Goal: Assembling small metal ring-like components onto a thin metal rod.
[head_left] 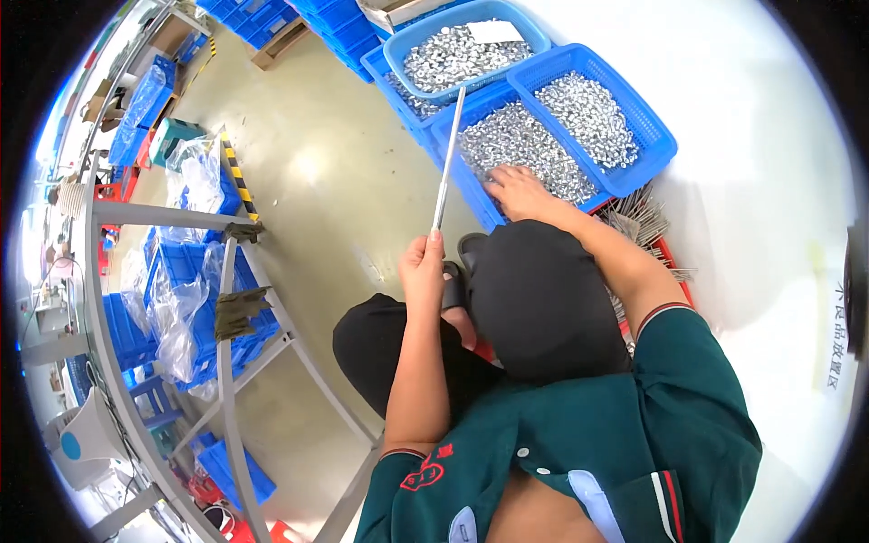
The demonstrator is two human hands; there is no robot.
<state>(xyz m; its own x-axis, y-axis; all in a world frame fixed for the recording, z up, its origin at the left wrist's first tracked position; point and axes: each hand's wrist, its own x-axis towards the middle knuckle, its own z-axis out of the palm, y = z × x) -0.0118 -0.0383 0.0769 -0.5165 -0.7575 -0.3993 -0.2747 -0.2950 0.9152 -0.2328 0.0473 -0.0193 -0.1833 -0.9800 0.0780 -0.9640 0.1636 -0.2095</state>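
Observation:
My left hand [423, 264] is closed around the lower end of a slim metal rod [447, 167], which it holds nearly upright. The rod is thinner toward its far end, near the tubs. My right hand [520, 192] is down in a blue plastic tray [471, 185] of small silvery metal parts [520, 140]. Its fingers are bent in among the parts, and whatever is between the fingertips is hidden. The parts look like small rings or nuts, too small to tell exactly. Beside my right forearm, many thin metal rods [638, 217] lie in a red crate [681, 271].
Right of the tray, a second blue tray [665, 145] holds similar parts. Behind, a light-blue basket [540, 36] holds washer-like pieces and a white card [494, 33]. A grey metal frame [226, 344] stands at left, before plastic-draped blue crates [163, 281]. A white surface borders the right.

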